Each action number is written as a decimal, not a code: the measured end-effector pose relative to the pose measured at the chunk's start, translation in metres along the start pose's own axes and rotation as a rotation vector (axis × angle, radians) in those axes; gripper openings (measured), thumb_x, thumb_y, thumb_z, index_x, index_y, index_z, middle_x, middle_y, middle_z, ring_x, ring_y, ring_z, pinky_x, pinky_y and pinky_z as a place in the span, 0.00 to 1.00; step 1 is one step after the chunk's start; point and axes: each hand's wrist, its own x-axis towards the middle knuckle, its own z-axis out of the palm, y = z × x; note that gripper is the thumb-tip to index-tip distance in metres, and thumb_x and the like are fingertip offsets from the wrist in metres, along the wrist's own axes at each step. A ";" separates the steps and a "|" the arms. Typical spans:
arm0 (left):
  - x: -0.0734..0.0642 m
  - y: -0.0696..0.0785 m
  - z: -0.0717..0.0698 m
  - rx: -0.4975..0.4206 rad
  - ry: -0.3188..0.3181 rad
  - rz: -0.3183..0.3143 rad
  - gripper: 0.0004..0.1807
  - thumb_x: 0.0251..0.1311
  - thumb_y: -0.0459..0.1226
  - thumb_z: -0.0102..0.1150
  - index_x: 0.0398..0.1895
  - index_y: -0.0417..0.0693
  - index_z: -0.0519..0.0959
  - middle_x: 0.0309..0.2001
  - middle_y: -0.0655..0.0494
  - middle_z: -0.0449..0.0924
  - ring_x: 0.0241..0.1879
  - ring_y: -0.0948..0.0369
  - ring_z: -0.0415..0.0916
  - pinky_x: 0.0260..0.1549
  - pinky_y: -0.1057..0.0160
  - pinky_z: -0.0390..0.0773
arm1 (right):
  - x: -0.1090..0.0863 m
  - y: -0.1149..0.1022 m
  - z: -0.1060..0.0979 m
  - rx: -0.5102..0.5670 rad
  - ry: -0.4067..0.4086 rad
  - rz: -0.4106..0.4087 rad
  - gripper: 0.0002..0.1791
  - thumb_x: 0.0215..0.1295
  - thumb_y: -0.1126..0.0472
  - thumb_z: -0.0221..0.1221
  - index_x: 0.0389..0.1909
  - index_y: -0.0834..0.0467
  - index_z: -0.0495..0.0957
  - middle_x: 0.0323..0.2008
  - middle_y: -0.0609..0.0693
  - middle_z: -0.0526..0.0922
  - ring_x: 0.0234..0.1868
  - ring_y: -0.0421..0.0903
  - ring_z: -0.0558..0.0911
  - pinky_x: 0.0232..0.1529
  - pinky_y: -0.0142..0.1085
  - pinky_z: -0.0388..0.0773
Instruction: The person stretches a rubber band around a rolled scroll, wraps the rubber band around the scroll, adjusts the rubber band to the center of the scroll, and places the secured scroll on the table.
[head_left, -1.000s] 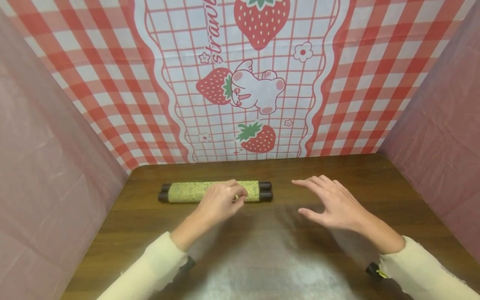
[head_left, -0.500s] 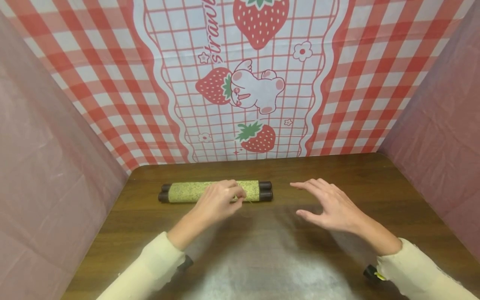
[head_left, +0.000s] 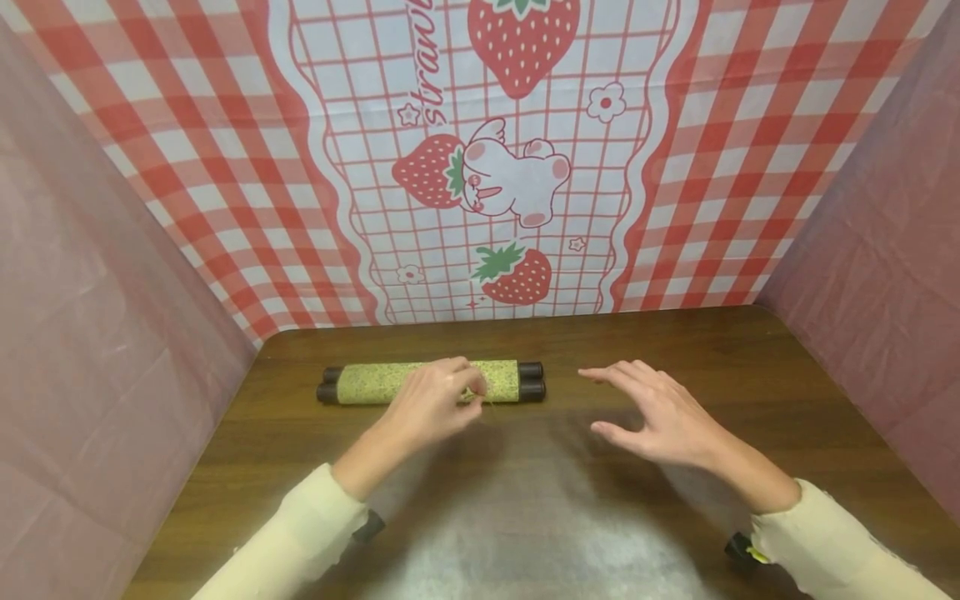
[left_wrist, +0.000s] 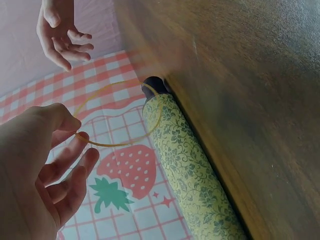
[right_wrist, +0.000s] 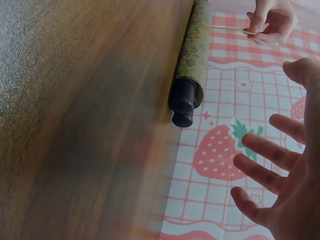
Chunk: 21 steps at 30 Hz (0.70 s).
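Observation:
A rolled scroll (head_left: pixel 369 385) with yellow-green floral covering and dark knobs at both ends lies crosswise on the table. Its two rolls sit side by side. My left hand (head_left: pixel 433 398) is over the scroll's near side and pinches a thin yellow rubber band (left_wrist: pixel 111 145) between thumb and index finger. The loop hangs slack and round, with its far side in front of the scroll in the left wrist view. To the right of the scroll, my right hand (head_left: pixel 663 415) is held in the air, fingers spread, holding nothing.
The brown wooden table (head_left: pixel 525 533) reaches back to an upright red-checked strawberry cloth (head_left: pixel 675 208). Pink cloth walls (head_left: pixel 97 333) stand at left and right. A dark wrist strap (head_left: pixel 738 547) shows at the right sleeve.
My left hand has shifted slightly left with the rubber band pinched in it. The right hand has drifted a little left and down. The scroll has stayed in place.

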 end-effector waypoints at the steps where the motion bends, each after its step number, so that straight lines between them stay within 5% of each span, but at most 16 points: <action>1: 0.000 -0.001 -0.001 -0.003 0.005 0.005 0.09 0.55 0.29 0.79 0.35 0.49 0.88 0.35 0.57 0.90 0.28 0.63 0.81 0.25 0.77 0.73 | 0.000 0.000 0.000 0.002 0.003 -0.001 0.39 0.63 0.49 0.78 0.76 0.46 0.79 0.59 0.47 0.89 0.57 0.49 0.86 0.50 0.50 0.83; 6: 0.000 -0.004 -0.007 -0.019 0.039 0.024 0.08 0.56 0.28 0.78 0.35 0.48 0.90 0.36 0.55 0.91 0.31 0.58 0.88 0.30 0.73 0.81 | 0.002 0.000 -0.002 0.018 0.021 0.001 0.39 0.63 0.50 0.79 0.75 0.47 0.80 0.60 0.47 0.89 0.58 0.51 0.86 0.52 0.56 0.84; 21: -0.003 -0.009 -0.012 -0.016 0.070 0.044 0.08 0.55 0.29 0.79 0.35 0.49 0.90 0.37 0.56 0.92 0.31 0.58 0.88 0.27 0.74 0.79 | -0.002 0.001 0.010 0.225 0.056 0.051 0.32 0.69 0.60 0.76 0.72 0.44 0.82 0.64 0.46 0.90 0.68 0.48 0.86 0.64 0.58 0.86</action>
